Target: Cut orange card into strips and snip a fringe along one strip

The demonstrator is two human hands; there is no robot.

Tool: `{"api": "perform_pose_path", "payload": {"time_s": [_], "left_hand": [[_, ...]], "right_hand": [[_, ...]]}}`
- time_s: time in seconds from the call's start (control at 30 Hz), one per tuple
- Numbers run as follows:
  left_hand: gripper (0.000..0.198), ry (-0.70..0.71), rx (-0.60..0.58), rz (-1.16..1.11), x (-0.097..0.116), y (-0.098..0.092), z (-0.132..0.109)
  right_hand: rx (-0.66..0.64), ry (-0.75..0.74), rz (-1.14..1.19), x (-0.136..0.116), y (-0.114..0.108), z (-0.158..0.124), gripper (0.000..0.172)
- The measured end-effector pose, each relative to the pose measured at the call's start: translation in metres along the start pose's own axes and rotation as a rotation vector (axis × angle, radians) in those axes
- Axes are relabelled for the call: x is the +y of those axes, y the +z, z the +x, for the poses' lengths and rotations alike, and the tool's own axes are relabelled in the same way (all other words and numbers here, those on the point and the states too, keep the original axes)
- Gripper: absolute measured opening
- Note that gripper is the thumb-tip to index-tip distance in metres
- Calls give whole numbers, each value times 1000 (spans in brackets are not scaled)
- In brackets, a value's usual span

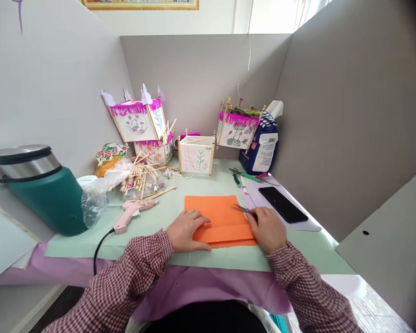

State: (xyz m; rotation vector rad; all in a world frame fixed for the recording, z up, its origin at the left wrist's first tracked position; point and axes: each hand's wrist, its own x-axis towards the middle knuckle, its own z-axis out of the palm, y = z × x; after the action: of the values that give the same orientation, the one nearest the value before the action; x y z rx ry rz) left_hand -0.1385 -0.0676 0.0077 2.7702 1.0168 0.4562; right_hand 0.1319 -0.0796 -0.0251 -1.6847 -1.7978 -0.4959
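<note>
Orange paper (218,215), fold running crosswise

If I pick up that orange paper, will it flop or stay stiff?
The orange paper looks thin, so it would probably droop when lifted. Its folded flap may stiffen it slightly. It seems light, so pushing could slide it.

The surface (90,240) is covered with pale green paper, with lilac paper (194,291) showing along the near edge. Folded orange paper (222,217) is laid at 6 o'clock, a pink glue gun (131,215) at 8, loose wooden sticks (142,178) at 10, a square paper lantern (196,155) at 12, and a black smartphone (283,204) at 3.
</note>
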Motion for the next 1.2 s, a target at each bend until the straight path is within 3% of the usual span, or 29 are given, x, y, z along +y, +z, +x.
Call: {"api": "perform_pose_path", "payload": {"time_s": [0.1, 0.23, 0.3, 0.47, 0.57, 0.73, 0.93, 1.1, 1.2], "left_hand": [[46, -69, 48, -44, -2, 6, -5], [33, -177, 148, -228, -9, 7, -8], [30, -225, 204, -313, -12, 6, -9], [30, -275, 307, -483, -15, 6, -11], [32, -322, 357, -602, -17, 8, -13], [35, -350, 452, -756, -21, 9, -15], [42, -361, 562, -663, -16, 4, -15], [42, -357, 555, -664, -15, 3, -15], [41, -363, 537, -677, -17, 4, -15]], "right_hand": [[97, 15, 20, 0, -1, -3, 21], [160, 13, 222, -2, -17, -15, 17], [108, -17, 275, -4, -26, -26, 16], [-167, -245, 205, -25, -38, -51, 24], [-191, -265, 104, -43, -37, -54, 31], [-294, -243, 41, -60, -24, -40, 33], [-435, -229, -37, -87, -2, -4, 42], [-506, -199, -111, -104, 20, 31, 42], [-462, -148, -99, -101, 30, 41, 37]]}}
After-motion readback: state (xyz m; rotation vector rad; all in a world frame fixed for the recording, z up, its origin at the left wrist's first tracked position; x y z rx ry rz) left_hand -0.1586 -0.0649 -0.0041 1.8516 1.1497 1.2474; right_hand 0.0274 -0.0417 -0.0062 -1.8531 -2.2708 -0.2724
